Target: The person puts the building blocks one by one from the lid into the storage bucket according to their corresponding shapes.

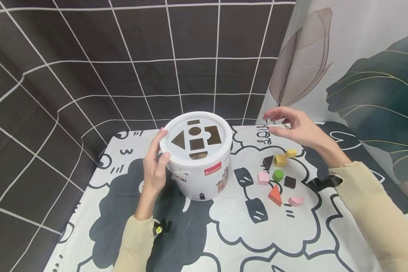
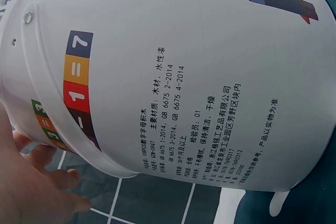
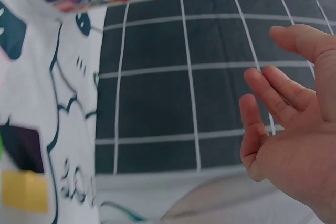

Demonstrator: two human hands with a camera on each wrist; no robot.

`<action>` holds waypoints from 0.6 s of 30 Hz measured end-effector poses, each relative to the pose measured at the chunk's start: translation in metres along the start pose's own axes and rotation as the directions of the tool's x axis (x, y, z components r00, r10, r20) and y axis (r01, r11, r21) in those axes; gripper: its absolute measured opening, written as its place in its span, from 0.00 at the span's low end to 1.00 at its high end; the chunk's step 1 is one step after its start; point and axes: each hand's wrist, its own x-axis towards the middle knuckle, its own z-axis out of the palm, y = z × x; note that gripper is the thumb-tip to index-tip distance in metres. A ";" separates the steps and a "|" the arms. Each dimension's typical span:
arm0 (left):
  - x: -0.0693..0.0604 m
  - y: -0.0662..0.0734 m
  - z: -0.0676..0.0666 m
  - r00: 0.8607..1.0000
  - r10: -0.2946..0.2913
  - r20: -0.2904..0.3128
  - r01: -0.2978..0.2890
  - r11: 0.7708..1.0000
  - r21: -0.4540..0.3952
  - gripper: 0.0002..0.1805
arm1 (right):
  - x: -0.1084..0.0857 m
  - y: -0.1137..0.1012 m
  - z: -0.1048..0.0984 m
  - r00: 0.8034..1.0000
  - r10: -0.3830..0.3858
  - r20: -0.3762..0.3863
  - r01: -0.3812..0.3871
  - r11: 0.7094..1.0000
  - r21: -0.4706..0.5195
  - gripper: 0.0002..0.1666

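A white bucket (image 1: 198,185) stands upright on the patterned cloth, its white lid (image 1: 198,132) cut with shaped holes. My left hand (image 1: 155,166) rests against the bucket's left side, fingertips and thumb touching the lid's rim. Printed text and a white handle (image 2: 47,77) show on the bucket wall in the left wrist view. To the right, my right hand (image 1: 292,126) hovers above the cloth with fingers spread, holding nothing. Below it lie loose blocks: a green cylinder (image 1: 277,175), an orange-red triangle (image 1: 275,195), a pink cube (image 1: 263,178) and a pink half-round block (image 1: 296,201).
Among the blocks are also yellow blocks (image 1: 280,160) and dark blocks (image 1: 290,183). A black-and-white cartoon cloth (image 1: 251,241) covers the surface. Behind the bucket hangs a dark grid-patterned curtain (image 1: 139,75), with a leaf-patterned one (image 1: 370,87) at the right.
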 end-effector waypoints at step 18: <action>-0.001 0.002 -0.001 1.000 -0.007 0.000 0.007 1.000 0.001 0.33 | -0.059 0.057 -0.019 0.955 0.265 -0.132 -0.269 0.963 -0.010 0.22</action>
